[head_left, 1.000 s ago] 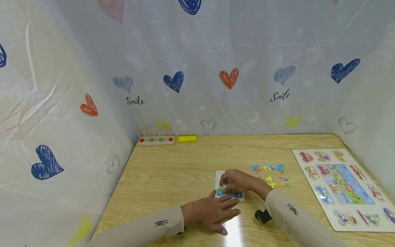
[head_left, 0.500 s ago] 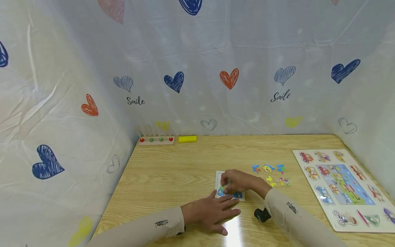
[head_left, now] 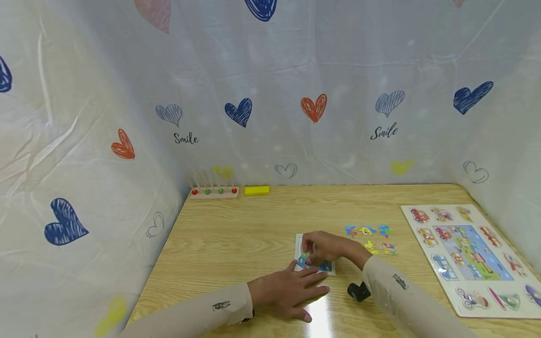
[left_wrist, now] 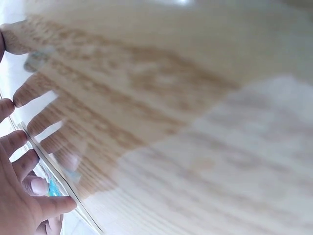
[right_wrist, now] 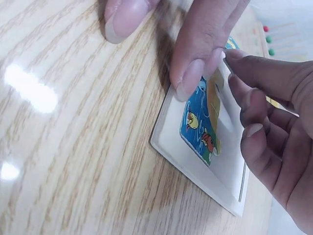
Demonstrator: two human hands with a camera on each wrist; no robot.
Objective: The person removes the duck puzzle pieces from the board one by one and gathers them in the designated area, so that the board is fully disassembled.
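A curtained-off workspace; heart-printed sheets (head_left: 279, 65) hang around a wood-grain table (head_left: 236, 230).

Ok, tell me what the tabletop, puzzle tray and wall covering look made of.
The tabletop looks like glossy wood or laminate: visible grain, bright glare. The puzzle tray: perhaps smooth white card or board, with a thin edge. The wall covering may be fabric or faintly shiny plastic; it creases.

The head view looks forward and down over the table (head_left: 236, 225), while both wrist views, much closer, share the puzzle tray (right_wrist: 186, 159), lower left in the left's frame, near centre in the right's.
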